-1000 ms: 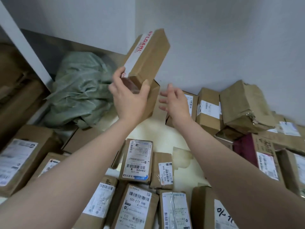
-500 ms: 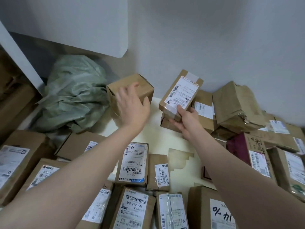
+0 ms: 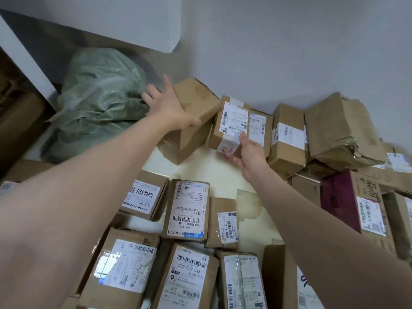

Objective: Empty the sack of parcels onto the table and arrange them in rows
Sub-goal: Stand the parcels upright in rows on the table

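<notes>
Your left hand (image 3: 169,108) lies flat on the plain box (image 3: 198,101); your right hand (image 3: 249,152) grips the labelled box (image 3: 231,121), now lowered beside it (far row growing).

Left hand (image 3: 167,109), right hand (image 3: 250,152): bare; forearms (image 3: 100,175) bare (to frame edge).

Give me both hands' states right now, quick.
Left hand: open, fingers flat on the plain brown box.
Right hand: holding the labelled box.
</notes>
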Action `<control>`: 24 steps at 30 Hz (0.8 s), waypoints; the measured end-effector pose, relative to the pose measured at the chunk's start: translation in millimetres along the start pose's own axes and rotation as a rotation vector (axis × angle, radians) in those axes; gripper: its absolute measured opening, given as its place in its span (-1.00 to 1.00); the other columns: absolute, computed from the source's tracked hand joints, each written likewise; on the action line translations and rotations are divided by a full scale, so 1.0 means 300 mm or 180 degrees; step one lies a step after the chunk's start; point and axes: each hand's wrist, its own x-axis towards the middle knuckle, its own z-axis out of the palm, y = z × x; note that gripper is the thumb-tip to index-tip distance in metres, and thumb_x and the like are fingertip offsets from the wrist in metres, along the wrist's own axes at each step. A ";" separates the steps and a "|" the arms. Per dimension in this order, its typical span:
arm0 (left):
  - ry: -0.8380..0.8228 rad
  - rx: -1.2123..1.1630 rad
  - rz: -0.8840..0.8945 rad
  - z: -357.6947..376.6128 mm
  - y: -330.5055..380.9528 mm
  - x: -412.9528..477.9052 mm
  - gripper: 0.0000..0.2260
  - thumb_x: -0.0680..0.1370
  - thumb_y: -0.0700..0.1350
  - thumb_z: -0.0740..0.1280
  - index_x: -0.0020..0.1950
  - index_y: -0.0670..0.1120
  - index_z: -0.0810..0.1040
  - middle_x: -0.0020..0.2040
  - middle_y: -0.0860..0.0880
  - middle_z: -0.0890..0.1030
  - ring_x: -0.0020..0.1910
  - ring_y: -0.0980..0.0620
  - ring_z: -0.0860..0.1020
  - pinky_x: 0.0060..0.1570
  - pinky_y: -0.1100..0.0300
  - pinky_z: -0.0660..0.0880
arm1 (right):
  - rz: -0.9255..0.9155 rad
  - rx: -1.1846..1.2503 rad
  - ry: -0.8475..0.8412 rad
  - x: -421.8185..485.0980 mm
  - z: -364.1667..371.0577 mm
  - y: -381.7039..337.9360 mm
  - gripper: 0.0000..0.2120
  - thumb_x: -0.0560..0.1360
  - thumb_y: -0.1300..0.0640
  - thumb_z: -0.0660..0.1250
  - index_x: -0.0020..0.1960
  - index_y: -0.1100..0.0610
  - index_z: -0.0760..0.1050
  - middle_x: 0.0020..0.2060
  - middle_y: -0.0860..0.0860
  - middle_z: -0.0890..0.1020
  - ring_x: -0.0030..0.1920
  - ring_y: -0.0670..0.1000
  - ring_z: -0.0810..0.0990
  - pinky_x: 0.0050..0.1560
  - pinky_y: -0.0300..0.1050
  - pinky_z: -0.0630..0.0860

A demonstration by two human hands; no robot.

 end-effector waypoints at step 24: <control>0.0257 0.0347 0.0423 0.277 -0.243 -0.135 -0.35 0.51 -0.15 0.40 0.54 -0.02 0.19 0.54 -0.12 0.08 0.52 -0.16 0.01 0.25 -0.08 0.38 | -0.1061 -0.1188 0.0553 -0.046 0.032 0.029 -0.72 0.63 -0.12 0.09 0.20 0.05 0.30 -0.09 0.05 0.63 -0.18 0.06 0.70 -0.26 -0.18 0.59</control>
